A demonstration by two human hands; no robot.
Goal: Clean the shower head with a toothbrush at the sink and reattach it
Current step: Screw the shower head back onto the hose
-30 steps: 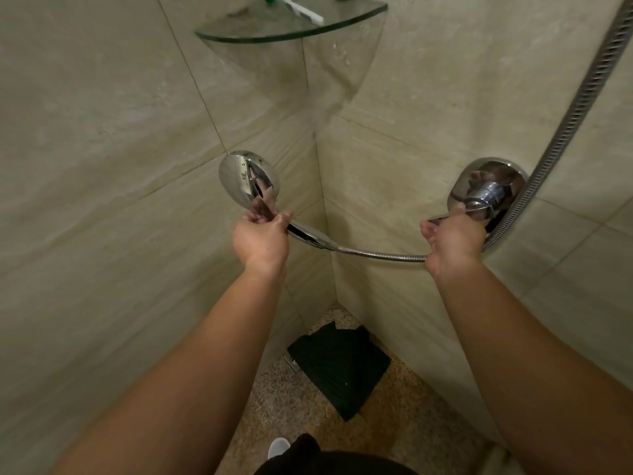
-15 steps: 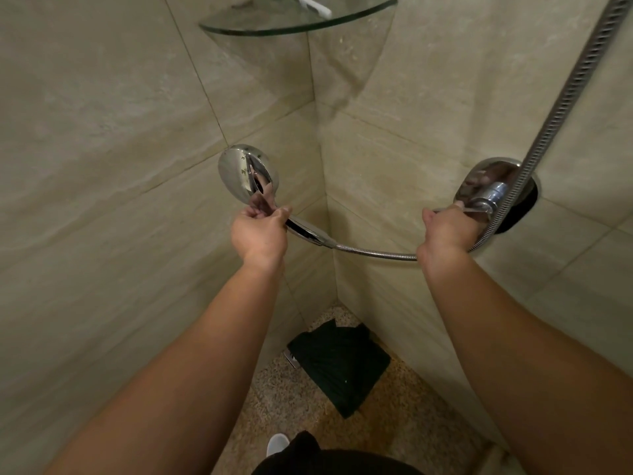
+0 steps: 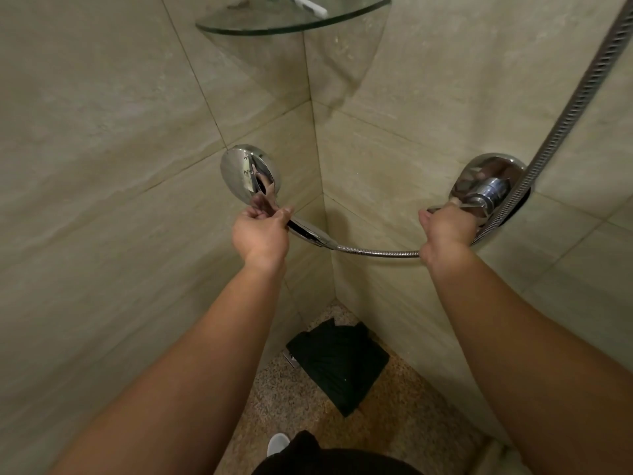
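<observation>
The shower head (image 3: pixel 248 173) is held up in the corner of the shower stall, and its shiny back is seen, not the side with the holes. Its handle is gripped by the left hand (image 3: pixel 262 234). The hose (image 3: pixel 373 251) is joined to the handle and is gripped by the right hand (image 3: pixel 447 229), just under the wall tap (image 3: pixel 489 186). No sink is seen here. A white toothbrush (image 3: pixel 308 4) is left on the glass shelf (image 3: pixel 291 24) above. Whether the scrubbing is already done cannot be told. The head is not yet hung back on a holder, so that part is probably left.
</observation>
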